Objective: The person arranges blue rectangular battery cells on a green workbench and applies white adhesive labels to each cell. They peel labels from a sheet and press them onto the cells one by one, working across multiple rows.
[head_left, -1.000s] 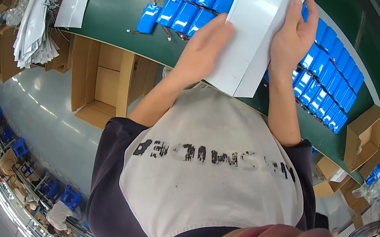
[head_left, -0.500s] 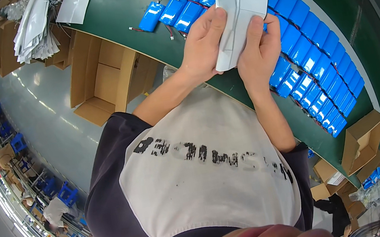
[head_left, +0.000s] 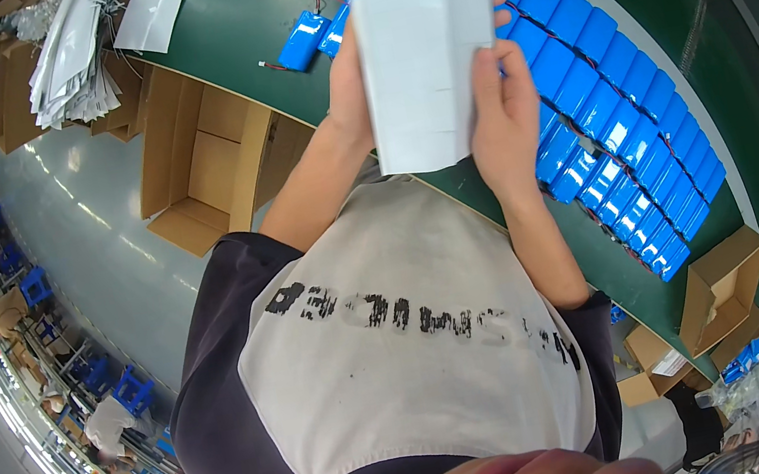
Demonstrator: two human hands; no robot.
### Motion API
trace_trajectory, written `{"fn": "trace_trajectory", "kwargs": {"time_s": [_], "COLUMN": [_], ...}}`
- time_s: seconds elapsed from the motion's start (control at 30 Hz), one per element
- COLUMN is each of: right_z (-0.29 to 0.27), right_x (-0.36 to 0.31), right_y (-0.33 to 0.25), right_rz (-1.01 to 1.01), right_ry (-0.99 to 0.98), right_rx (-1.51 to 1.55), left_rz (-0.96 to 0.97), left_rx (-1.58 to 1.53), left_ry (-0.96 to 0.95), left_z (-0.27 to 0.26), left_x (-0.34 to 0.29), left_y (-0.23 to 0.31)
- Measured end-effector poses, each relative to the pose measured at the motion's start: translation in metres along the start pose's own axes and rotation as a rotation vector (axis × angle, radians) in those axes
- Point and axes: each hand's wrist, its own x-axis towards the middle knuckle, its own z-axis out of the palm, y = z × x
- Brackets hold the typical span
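Above the green table, I hold a long white folded sheet (head_left: 419, 57) between both hands; whether it is card or plastic I cannot tell. My left hand (head_left: 348, 90) is at its left edge, with the fingers hidden behind it. My right hand (head_left: 506, 118) is closed on the right edge, thumb against the side and fingertips showing past the edge. Rows of blue wrapped battery packs (head_left: 592, 88) with thin wires lie beyond and to the right of the sheet. One separate blue battery pack (head_left: 302, 41) lies left of it, its connector at the table edge side.
The green table (head_left: 244, 17) slants across the view. An open cardboard box (head_left: 212, 150) stands at its left, below a stack of white sheets (head_left: 73, 63). A smaller open box (head_left: 722, 290) sits at the right end. Blue stools (head_left: 134, 390) stand across the floor.
The white sheet has moved left and nearer to me and turned, so its broad face now shows instead of the folded channel. Both hands moved left with it.
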Motion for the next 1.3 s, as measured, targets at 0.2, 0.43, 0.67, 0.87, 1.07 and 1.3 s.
{"fn": "trace_trajectory", "kwargs": {"time_s": [0.2, 0.43, 0.67, 0.87, 1.07, 1.3], "right_z": [-0.002, 0.011, 0.023, 0.025, 0.028, 0.025], "right_x": [-0.001, -0.012, -0.005, 0.013, 0.01, 0.011], "right_y": [0.003, -0.043, -0.038, -0.025, -0.052, -0.046], "right_rz": [-0.082, -0.048, 0.013, -0.08, 0.142, 0.185], "right_ry": [-0.145, -0.49, -0.532, -0.595, -0.717, -0.767], "right_rx": [-0.327, 0.038, 0.074, -0.066, 0.12, 0.089], "left_rz": [0.082, 0.435, 0.243, 0.295, 0.57, 0.521], "left_rx": [-0.192, 0.419, 0.275, 0.278, 0.846, 0.413], "left_ry": [-0.311, 0.185, 0.328, 0.167, 0.42, 0.325], "left_z": [-0.017, -0.001, -0.024, -0.078, -0.04, -0.059], "left_x": [0.028, 0.006, -0.001, 0.004, -0.007, -0.022], "left_y": [0.0, 0.012, 0.028, 0.012, 0.035, 0.025]}}
